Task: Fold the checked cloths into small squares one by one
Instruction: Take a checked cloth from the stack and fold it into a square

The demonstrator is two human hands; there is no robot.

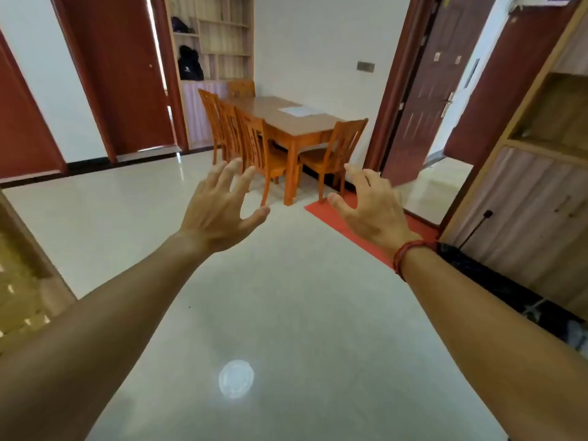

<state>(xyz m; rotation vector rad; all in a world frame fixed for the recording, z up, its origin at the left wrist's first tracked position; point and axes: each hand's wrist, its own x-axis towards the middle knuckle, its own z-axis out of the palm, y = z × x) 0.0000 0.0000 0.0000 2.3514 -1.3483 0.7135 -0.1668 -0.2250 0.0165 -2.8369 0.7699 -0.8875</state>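
Pale glossy tile floor (286,313) under me, with a blob of light glare (236,378) on it. Across the room there's a wooden dining table (305,124) with chairs (254,144) round it, a pale flat sheet (294,110) lying on top, and a red mat (321,211) by the near end. The back shelf unit (222,36) has a dark backpack (190,65) in one cubby and another dark bag (179,25) in the cubby above. My left hand (216,214) and right hand (372,211) are stretched out in the air, fingers spread, holding nothing. Where the checked cloths are, can't tell.
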